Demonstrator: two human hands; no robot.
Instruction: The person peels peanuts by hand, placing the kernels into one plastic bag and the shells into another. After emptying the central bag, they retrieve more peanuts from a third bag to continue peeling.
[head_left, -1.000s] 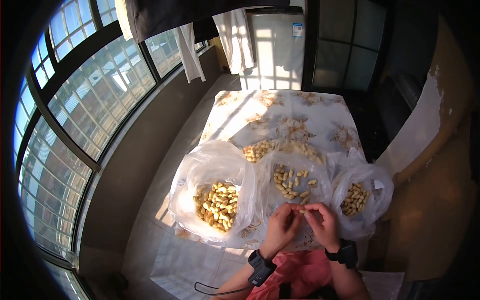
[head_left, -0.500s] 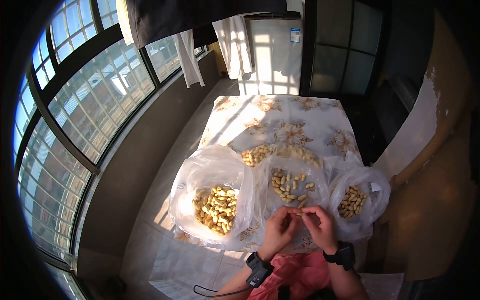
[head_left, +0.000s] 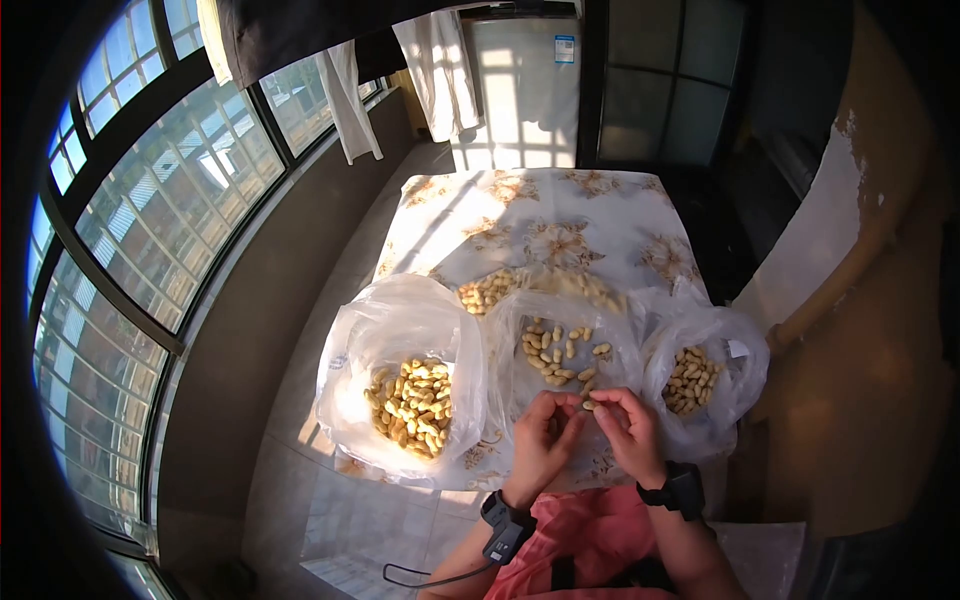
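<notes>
Coral-pink clothing covers the person's lap. A dark grey device with a looped cable is strapped to the left wrist, and a black band circles the right wrist.

Just beyond, at the table's near edge, the left hand and right hand come together over the near part of the middle bag. The right grip pinches a peanut between thumb and forefinger; the left grip's fingertips meet it from the other side, though I cannot tell whether they clasp it or only touch it.

Three translucent plastic bags stand open side by side. The left bag holds a sunlit heap of peanuts; the middle bag has a loose scatter of them, some just past the fingertips; the smaller right bag contains another pile.

Behind the left and middle bags, more unshelled peanuts lie on the table, whose white cloth carries brown flowers. A barred window runs along the left. Farthest off are hanging white fabric, a pale upright panel with a blue-and-white label, and a dark-framed glass door.
</notes>
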